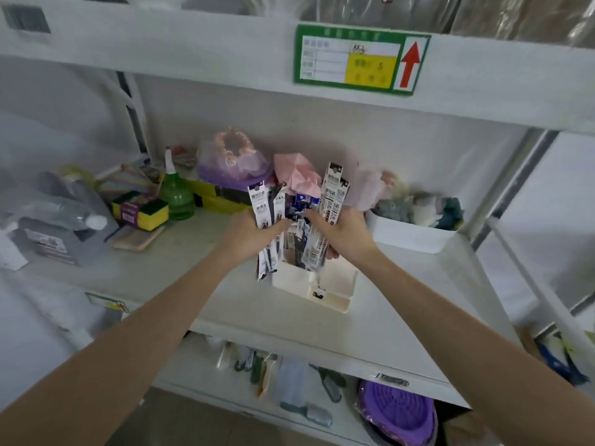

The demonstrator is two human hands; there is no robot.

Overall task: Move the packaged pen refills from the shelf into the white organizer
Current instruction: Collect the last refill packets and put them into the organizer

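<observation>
I see my left hand and right hand each grasping flat, glossy refill packets over the boxy white organizer, green bottle well leftward.

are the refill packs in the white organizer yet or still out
Partly in. Both hands, left hand and right hand, grip the refill packs upright over the white organizer; some lower ends dip inside.

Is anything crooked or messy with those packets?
Yes. The refill packets fan out unevenly between the left hand and right hand. One packet at the left hangs outside the white organizer, beside its wall rather than in it.
</observation>
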